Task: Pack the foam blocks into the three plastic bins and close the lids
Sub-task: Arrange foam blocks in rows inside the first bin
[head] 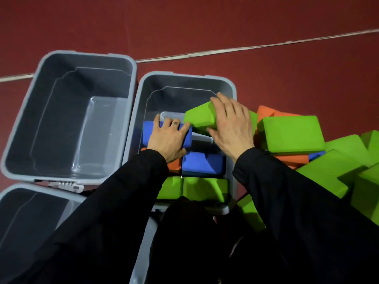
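Three grey plastic bins stand open on the red floor. The middle bin (185,77) holds several foam blocks: green ones at its near end, a blue block (202,161) and an orange one behind them. My left hand (169,138) grips another blue block (146,132) inside this bin. My right hand (232,125) holds a green block (200,116) tilted over the bin's far right part. The far left bin (82,56) and the near left bin (12,191) have nothing in them.
A pile of loose foam blocks lies on the floor right of the middle bin: a large green one (291,134), more green ones (338,171), orange (264,112) and blue pieces. A white line (246,47) crosses the floor behind the bins. No lids are visible.
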`<state>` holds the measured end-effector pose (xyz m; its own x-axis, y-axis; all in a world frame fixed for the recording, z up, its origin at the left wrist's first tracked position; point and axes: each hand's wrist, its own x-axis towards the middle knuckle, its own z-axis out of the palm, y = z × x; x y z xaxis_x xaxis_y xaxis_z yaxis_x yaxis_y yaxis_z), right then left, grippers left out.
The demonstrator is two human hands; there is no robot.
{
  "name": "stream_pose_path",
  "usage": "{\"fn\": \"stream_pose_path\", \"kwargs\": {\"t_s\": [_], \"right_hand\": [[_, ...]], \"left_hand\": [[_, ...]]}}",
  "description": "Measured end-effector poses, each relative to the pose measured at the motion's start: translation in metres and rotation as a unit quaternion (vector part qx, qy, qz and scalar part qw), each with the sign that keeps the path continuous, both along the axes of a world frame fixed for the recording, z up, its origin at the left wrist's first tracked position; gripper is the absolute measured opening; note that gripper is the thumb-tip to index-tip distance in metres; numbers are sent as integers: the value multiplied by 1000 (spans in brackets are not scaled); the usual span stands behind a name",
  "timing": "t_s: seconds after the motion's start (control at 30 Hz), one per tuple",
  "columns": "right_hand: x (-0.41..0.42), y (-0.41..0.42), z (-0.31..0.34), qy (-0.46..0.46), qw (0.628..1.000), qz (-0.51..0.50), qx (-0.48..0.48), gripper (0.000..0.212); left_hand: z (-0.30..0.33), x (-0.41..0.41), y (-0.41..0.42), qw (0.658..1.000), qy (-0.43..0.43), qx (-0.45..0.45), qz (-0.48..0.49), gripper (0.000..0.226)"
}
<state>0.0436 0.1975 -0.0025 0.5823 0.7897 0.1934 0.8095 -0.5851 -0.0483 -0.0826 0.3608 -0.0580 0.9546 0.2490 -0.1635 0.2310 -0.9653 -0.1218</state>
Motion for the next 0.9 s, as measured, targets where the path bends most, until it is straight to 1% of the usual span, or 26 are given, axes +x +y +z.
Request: {"fn": "stream_pose_path", "kwargs": {"t_s": [0.07, 0.13, 0.17, 0.23, 0.3, 0.37, 0.5, 0.6, 0.7, 0.73, 0.8, 0.83, 0.9], "right_hand": [[2, 0, -6, -2, 1000, -3, 14, 87], [3, -2, -10, -3, 1000, -5, 29, 86], [3, -3, -11, -5, 999, 1, 32, 86], [5, -6, -15, -7, 999, 28, 29, 86], [8, -9, -18, -4, 998, 68, 6, 88], [13, -6, -20, -6, 993, 110, -40, 91], [9, 16, -33, 15, 977, 175, -121, 91], [0, 16, -59, 69, 978, 148, -129, 97], [-16, 16, -91, 103, 976, 137, -131, 91], [-23, 16, -102, 130, 975, 117, -135, 91], [-36, 16, -121, 206, 967, 25, -149, 95], [-40, 14, -130, 229, 961, -13, -154, 97], [-44, 6, -142, 213, 962, -20, -169, 100]], "left_hand": [[-6, 2, -4, 999, -3, 11, 41, 92], [-11, 5, -3, 996, -6, -6, 94, 91], [-14, 6, 0, 994, 9, -25, 106, 91], [-25, 2, 9, 992, 61, -58, 97, 90], [-38, -4, 16, 989, 91, -79, 87, 90], [-48, -8, 16, 987, 91, -91, 97, 90], [-56, -9, 14, 978, 94, -109, 152, 91], [-58, -18, 19, 975, 83, -134, 154, 90], [-62, -26, 22, 978, 71, -136, 138, 90], [-65, -27, 21, 979, 75, -140, 131, 90], [-70, -30, 19, 977, 72, -155, 127, 89], [-73, -31, 18, 976, 60, -160, 132, 86], [-77, -33, 15, 975, 53, -161, 145, 81]]}}
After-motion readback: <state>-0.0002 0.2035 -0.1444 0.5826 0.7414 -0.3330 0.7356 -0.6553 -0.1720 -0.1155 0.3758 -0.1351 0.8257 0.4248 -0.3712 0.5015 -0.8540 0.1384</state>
